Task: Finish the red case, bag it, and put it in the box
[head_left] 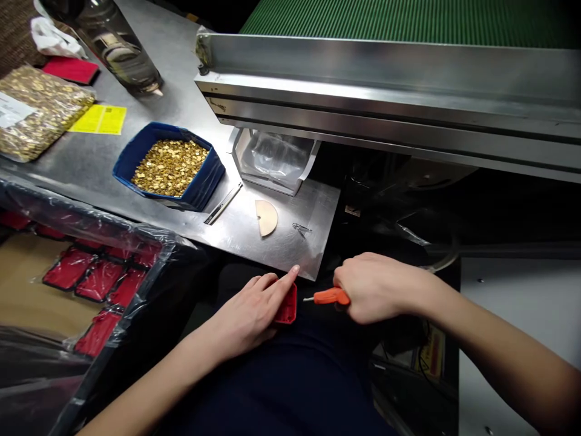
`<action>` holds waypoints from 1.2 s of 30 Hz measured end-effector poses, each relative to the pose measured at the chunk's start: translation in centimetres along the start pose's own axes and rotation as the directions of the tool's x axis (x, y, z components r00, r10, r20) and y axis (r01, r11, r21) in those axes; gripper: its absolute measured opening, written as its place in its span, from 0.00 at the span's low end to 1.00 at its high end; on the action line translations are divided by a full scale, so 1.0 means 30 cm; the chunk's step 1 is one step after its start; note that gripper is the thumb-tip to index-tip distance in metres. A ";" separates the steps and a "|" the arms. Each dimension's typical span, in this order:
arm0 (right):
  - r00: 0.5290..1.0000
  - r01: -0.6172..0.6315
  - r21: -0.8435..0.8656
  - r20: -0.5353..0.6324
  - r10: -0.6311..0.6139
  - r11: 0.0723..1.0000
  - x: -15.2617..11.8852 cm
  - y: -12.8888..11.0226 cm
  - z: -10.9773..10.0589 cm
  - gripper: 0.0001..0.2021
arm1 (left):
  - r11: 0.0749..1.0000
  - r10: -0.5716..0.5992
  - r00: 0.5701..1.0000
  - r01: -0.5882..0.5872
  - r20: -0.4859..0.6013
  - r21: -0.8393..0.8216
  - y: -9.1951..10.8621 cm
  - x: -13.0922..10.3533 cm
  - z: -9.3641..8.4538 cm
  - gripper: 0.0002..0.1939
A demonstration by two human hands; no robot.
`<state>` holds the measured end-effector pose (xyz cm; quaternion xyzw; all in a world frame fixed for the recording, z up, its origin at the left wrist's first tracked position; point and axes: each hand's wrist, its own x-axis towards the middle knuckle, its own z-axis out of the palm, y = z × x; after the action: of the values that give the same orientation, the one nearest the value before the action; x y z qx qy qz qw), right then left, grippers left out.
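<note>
My left hand holds a small red plastic part above my lap, its index finger stretched toward the metal table's corner. Just right of it, my right hand is wrapped round the orange handle of a tool. The tool's short metal tip points left at the red part, with a gap between them. On the metal table lie a pale half-round disc, some small metal pins and a slim cutter.
A blue bin holds many small brass pieces. Behind it stand a clear bottle and a bag of brass parts. A grey tray sits under the conveyor's metal rail. At left, a lined crate contains several red parts.
</note>
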<state>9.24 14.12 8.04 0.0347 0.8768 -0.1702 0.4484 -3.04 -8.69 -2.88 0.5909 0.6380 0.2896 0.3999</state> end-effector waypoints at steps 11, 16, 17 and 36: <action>0.905 -0.142 -0.106 -0.416 0.086 0.984 0.050 0.242 0.185 0.22 | 0.433 -0.506 0.854 0.136 -0.116 -0.891 -0.107 -0.080 -0.027 0.30; 0.848 -0.329 -0.167 -0.484 0.213 0.929 0.220 0.423 0.256 0.21 | -0.162 -0.566 0.821 -0.017 0.079 -0.987 -0.099 -0.037 0.022 0.28; 0.840 -0.352 -0.168 -0.491 0.231 0.921 0.263 0.450 0.253 0.20 | -0.205 -0.560 0.823 -0.022 0.099 -0.978 -0.095 -0.019 0.026 0.28; 0.756 -0.444 -0.007 -0.540 0.371 0.896 0.393 0.621 0.258 0.21 | -0.259 -0.575 0.805 -0.010 0.146 -0.966 -0.062 0.028 0.047 0.26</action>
<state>12.18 27.98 -10.54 0.2398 0.9458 0.0075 0.2188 -2.79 -8.26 -5.31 -0.1732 0.3715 0.6652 0.6241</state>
